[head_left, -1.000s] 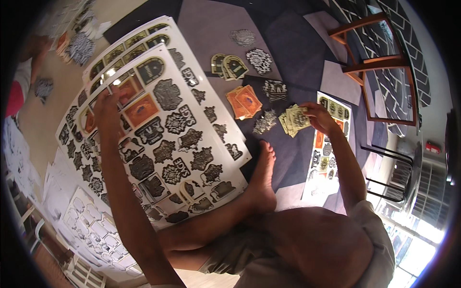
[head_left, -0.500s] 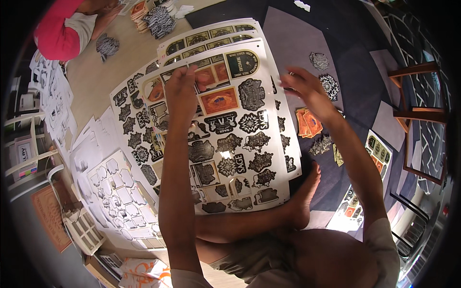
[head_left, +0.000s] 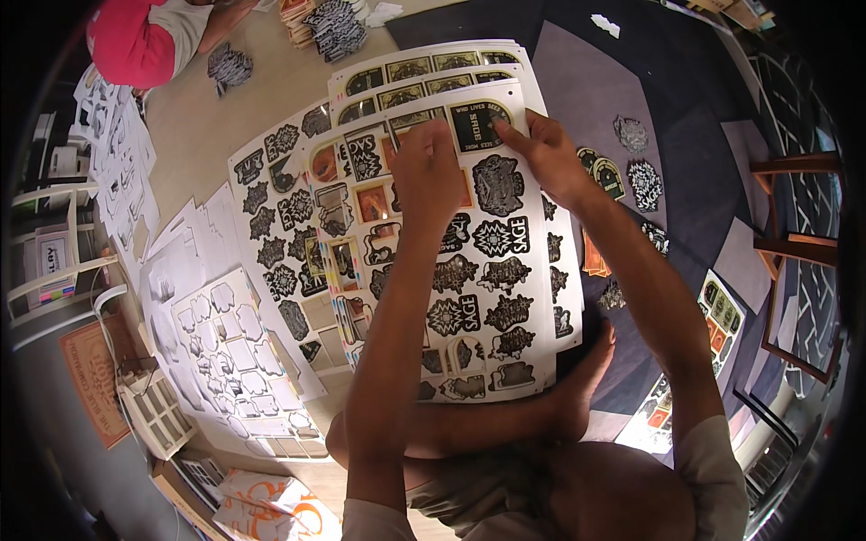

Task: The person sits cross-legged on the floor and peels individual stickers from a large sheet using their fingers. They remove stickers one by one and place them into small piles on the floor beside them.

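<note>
A large white sticker sheet (head_left: 538, 356), printed with dark badge-shaped stickers and some orange ones, lies on top of several similar sheets in front of me. My right hand (head_left: 552, 164) is at its upper right edge. Its thumb presses on the dark green arched sticker (head_left: 471, 128), and its other fingers are bent behind the edge. Over the upper middle of the sheet is my left hand (head_left: 428, 171), fingers curled in close to the orange sticker cells; whatever they hold is hidden. Green arched stickers (head_left: 606, 175) lie on the carpet just past my right hand.
Black-and-white badge stickers (head_left: 644, 184) and orange cards (head_left: 593, 260) lie on the dark carpet at right, near a wooden chair (head_left: 794, 245). Cut-out white sheets (head_left: 225, 361) spread at left. A person in a red sleeve (head_left: 131, 45) sits at far left by stacked stickers (head_left: 336, 29).
My right hand has come left from over the carpet onto the sheet's edge. My left hand has shifted right across the sheet. The whole view has swung slightly.
</note>
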A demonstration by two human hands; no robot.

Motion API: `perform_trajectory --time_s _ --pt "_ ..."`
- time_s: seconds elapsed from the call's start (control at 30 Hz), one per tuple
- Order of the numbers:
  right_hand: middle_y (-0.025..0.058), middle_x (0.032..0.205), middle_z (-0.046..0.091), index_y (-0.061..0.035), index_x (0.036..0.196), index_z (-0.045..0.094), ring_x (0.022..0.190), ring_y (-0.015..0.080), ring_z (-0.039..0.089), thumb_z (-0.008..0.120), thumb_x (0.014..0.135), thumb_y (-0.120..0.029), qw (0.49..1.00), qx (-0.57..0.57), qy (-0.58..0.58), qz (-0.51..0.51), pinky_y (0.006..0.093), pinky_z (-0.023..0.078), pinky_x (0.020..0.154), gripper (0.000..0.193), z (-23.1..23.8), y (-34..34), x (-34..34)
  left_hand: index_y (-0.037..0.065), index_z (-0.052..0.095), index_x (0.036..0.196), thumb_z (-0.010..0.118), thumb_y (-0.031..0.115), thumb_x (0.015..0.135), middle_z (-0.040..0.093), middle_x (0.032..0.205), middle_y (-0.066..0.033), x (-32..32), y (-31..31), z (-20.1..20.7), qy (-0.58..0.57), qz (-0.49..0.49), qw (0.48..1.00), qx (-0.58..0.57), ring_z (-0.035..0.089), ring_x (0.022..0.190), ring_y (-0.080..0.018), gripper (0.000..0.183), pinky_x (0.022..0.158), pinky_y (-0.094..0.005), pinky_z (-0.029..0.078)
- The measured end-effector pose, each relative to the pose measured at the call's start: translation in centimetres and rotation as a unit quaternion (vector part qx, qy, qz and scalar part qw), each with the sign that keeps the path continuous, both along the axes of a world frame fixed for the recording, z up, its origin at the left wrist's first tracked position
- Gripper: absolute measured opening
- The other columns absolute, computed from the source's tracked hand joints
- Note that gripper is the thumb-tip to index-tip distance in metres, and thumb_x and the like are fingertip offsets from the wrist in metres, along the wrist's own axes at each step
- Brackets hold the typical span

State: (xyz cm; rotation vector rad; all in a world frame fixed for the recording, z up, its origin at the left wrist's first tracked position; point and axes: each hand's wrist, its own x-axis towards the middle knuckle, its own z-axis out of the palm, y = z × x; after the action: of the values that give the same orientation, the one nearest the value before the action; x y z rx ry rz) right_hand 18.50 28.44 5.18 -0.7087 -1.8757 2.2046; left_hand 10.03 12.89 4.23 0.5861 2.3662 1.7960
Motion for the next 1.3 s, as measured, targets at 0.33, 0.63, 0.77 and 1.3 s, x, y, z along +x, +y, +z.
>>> perform_trajectory --time_s 0.33,0.63,0.77,1.3 --pt "0.0151 0.115 0.071 0.0069 0.125 0.061 0.102 0.0184 0.069 0.067 0.099 -0.016 0.983 -0.178 0.038 0.033 0.0348 0.057 0.092 0.036 0.7 0.9 0.2 -0.011 0.064 0.114 0.061 0.026 0.104 0.070 0.105 -0.0143 -2.1 1.5 2.4 -0.356 -0.027 0.917 0.180 0.070 0.089 -0.0186 0.038 0.082 -0.0317 0.058" --pt "0.0168 0.122 0.069 0.0049 0.130 0.056 0.108 0.0232 0.069 0.068 0.098 -0.019 0.958 -0.262 0.054 0.105 0.0377 0.056 0.098 0.042 -0.7 1.4 0.1 -0.010 0.061 0.111 0.056 0.021 0.106 0.068 0.101 -0.0126 -2.9 1.4 1.4 -0.393 -0.040 0.904 0.162 0.068 0.085 -0.0177 0.032 0.080 -0.0306 0.059" --pt "0.0171 0.123 0.068 0.0050 0.131 0.056 0.110 0.0235 0.069 0.069 0.098 -0.021 0.966 -0.225 0.055 0.113 0.0390 0.055 0.099 0.044 -0.7 2.0 0.5 -0.009 0.062 0.108 0.053 0.021 0.107 0.068 0.097 -0.0112 -2.8 1.5 1.4 -0.381 -0.053 0.912 0.143 0.067 0.083 -0.0157 0.032 0.078 -0.0292 0.059" --pt "0.0131 0.114 0.070 0.0037 0.130 0.057 0.097 0.0179 0.071 0.060 0.104 -0.025 0.977 -0.199 0.061 0.057 0.0334 0.059 0.088 0.039 0.2 1.9 0.4 -0.009 0.062 0.115 0.059 0.024 0.105 0.071 0.101 -0.0087 -2.0 1.0 2.7 -0.436 -0.063 0.846 0.300 0.068 0.086 -0.0157 0.034 0.082 -0.0263 0.055"
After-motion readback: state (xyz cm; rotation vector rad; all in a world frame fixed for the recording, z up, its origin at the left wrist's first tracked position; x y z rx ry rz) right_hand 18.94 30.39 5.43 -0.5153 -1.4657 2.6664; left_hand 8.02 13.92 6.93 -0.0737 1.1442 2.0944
